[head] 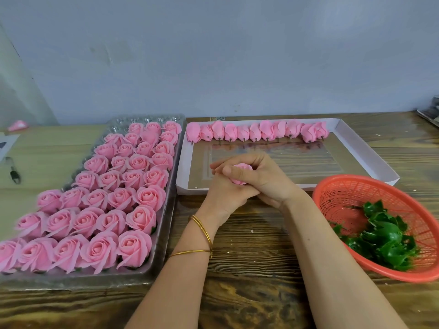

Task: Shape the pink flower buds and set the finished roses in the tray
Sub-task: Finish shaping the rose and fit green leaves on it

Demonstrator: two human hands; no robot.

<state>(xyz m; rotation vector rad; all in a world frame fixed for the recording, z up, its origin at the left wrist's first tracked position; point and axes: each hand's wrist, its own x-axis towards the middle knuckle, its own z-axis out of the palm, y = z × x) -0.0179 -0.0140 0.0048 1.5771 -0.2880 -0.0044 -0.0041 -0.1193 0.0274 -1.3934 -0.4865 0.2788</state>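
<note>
Head view, nearest first: two bare forearms reach over the wooden table (249, 269), the left wrist wearing gold bangles (202, 227). Just right of them sits an orange basket (344, 198) of green calyx pieces (384, 236), probably kept within easy reach for fitting under each flower. On the left, a clear plastic tray (147, 119) holds the finished roses (99, 203) upright in neat rows, so the petals likely stay uncrushed; only a few cups at its far end look unfilled. Between tray and basket, the left hand (223, 195) and right hand (268, 179) meet, fingers of both curled round one pink bud (240, 167), cupping it from either side, seemingly to press and turn its petals into shape. Beyond them lies a shallow white box (365, 150) with a row of unshaped buds (256, 131) lined along its far wall, stems toward the person, ready to be picked. A small label (217, 119) behind the box is too small to read; no other writing shows before the plain wall (237, 55).
</note>
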